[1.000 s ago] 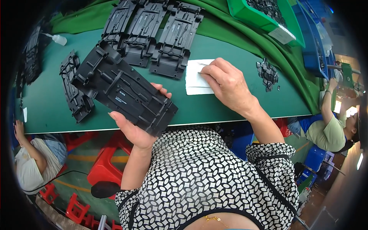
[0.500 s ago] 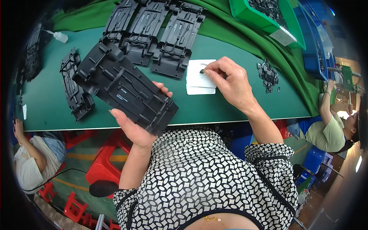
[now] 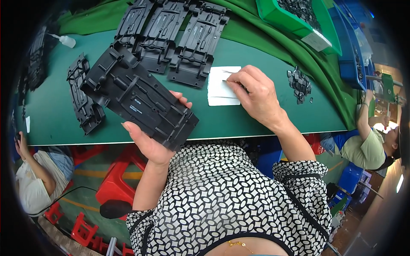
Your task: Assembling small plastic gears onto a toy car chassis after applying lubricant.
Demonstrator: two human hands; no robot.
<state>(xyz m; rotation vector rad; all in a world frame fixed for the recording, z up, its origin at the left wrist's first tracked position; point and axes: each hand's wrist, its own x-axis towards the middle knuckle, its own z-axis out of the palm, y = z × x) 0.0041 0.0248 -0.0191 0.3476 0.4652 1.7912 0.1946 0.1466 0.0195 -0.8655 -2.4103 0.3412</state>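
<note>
A black plastic chassis plate, moulded with ribs and small printed marks, is held tilted above the table's near edge. My left hand grips its lower right end, thumb on the near side and fingertips showing at the far side. Over a stack of white paper sheets my right hand pinches a small black piece, mostly hidden by the fingertips. To the right of that hand lies a loose heap of small black pieces.
Several similar chassis plates lie at the back, and another plate rests at the left. A white squeeze bottle lies far left. A green bin of black parts stands back right. People sit at both sides.
My right hand has rolled over slightly and its fingers now cover more of the small black piece. My left hand and the chassis plate stay where they were.
</note>
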